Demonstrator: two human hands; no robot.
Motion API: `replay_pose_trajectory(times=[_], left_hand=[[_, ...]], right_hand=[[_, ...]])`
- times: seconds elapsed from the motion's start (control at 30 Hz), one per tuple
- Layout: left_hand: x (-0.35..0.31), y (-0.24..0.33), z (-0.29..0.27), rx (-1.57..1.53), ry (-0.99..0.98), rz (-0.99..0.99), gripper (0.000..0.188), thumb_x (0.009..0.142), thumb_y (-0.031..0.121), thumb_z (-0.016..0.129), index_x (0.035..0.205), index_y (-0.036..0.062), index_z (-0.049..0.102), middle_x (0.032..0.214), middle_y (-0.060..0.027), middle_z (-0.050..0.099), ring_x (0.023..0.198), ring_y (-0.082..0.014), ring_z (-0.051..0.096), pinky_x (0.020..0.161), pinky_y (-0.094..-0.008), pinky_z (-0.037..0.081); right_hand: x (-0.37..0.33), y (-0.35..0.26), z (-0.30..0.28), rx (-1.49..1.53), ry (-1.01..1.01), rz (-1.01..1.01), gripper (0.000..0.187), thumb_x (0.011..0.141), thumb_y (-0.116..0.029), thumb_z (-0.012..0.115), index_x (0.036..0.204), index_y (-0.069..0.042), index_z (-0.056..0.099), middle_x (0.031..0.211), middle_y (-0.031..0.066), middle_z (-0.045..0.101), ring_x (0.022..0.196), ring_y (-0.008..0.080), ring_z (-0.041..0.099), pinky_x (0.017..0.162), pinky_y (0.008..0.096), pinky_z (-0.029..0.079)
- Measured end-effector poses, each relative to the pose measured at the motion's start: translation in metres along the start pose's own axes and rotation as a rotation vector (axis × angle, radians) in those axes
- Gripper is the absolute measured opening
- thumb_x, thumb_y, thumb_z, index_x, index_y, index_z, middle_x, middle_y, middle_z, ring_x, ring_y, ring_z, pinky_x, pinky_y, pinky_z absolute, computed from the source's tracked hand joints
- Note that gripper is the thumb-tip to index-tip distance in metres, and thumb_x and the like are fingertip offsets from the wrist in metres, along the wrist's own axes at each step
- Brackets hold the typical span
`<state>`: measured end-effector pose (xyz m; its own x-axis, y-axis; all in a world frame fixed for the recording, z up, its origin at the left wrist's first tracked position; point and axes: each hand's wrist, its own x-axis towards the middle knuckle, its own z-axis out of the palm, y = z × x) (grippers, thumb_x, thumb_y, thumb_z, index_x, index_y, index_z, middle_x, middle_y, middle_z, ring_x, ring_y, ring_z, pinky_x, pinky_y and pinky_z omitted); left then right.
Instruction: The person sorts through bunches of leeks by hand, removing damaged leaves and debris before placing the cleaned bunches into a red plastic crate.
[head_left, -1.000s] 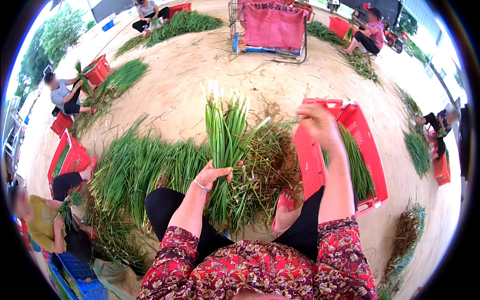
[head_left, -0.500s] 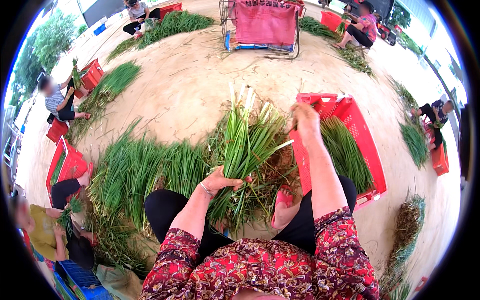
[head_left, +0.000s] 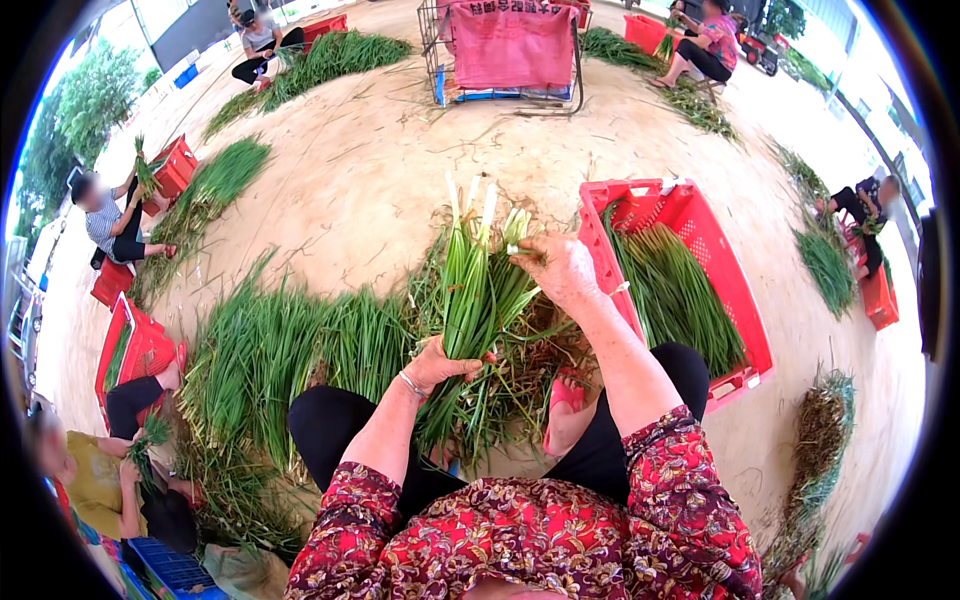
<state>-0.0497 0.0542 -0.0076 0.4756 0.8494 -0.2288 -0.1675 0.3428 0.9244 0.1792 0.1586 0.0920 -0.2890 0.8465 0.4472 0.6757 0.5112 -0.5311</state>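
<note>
Left of the perforated red plastic crate (head_left: 708,245), the left hand (head_left: 437,366) is closed around a bunch of scallions (head_left: 465,310), the smooth white ends pointing away from the person. Nearer to the crate, the right hand (head_left: 562,272) has its fingers bent together at these ends; whether they pinch a stalk, I cannot tell. Farther left of the crate, a leafy row (head_left: 290,340) covers the dusty beige ground (head_left: 350,190). Beyond the crate hangs a pink cloth (head_left: 515,58).
</note>
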Motion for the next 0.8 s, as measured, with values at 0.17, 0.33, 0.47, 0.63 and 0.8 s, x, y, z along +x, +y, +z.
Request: replay_pose_trajectory(times=[0.17,0.33,0.47,0.63,0.8], left_hand=[[-0.005,0.005,0.006,-0.152,-0.035,0.041,0.045,0.076,0.011,0.075,0.117,0.0015,0.059,0.104,-0.0117,0.067,0.070,-0.0112,0.058,0.062,-0.0260,0.049],[-0.007,0.011,0.013,-0.224,0.015,0.055,0.044,0.079,0.009,0.071,0.120,0.0004,0.057,0.106,-0.0140,0.067,0.071,-0.0116,0.059,0.064,-0.0265,0.050],[0.003,-0.008,-0.004,-0.239,0.120,0.031,0.041,0.082,0.007,0.069,0.120,0.0025,0.056,0.108,-0.0142,0.067,0.071,-0.0114,0.060,0.064,-0.0271,0.050],[0.004,-0.003,-0.006,-0.317,0.199,0.046,0.040,0.082,0.006,0.070,0.120,0.0039,0.056,0.108,-0.0135,0.067,0.073,-0.0126,0.062,0.068,-0.0283,0.053],[0.008,-0.006,-0.006,-0.297,0.181,0.038,0.036,0.081,0.003,0.071,0.116,0.0027,0.060,0.107,-0.0111,0.069,0.074,-0.0134,0.063,0.070,-0.0280,0.053]], right_hand=[[-0.005,0.005,0.004,0.079,0.095,-0.055,0.017,0.080,-0.013,0.071,0.094,-0.004,0.069,0.074,0.0122,0.065,0.069,0.0300,0.065,0.063,0.0366,0.051],[-0.007,-0.001,-0.003,0.124,0.089,-0.143,0.010,0.080,-0.010,0.068,0.089,-0.006,0.067,0.081,0.0126,0.066,0.075,0.0321,0.065,0.064,0.0391,0.052],[-0.015,0.002,0.013,0.185,-0.035,-0.123,0.011,0.082,-0.009,0.069,0.091,-0.004,0.068,0.075,0.0097,0.067,0.070,0.0249,0.066,0.064,0.0334,0.051],[-0.010,-0.031,-0.023,1.012,-0.339,0.357,0.010,0.088,-0.013,0.068,0.087,-0.004,0.071,0.071,0.0015,0.066,0.056,0.0045,0.055,0.046,0.0184,0.036],[-0.002,-0.010,-0.050,1.635,-0.337,0.328,0.009,0.092,-0.013,0.063,0.096,-0.007,0.068,0.074,0.0029,0.066,0.050,0.0034,0.047,0.041,0.0188,0.030]])
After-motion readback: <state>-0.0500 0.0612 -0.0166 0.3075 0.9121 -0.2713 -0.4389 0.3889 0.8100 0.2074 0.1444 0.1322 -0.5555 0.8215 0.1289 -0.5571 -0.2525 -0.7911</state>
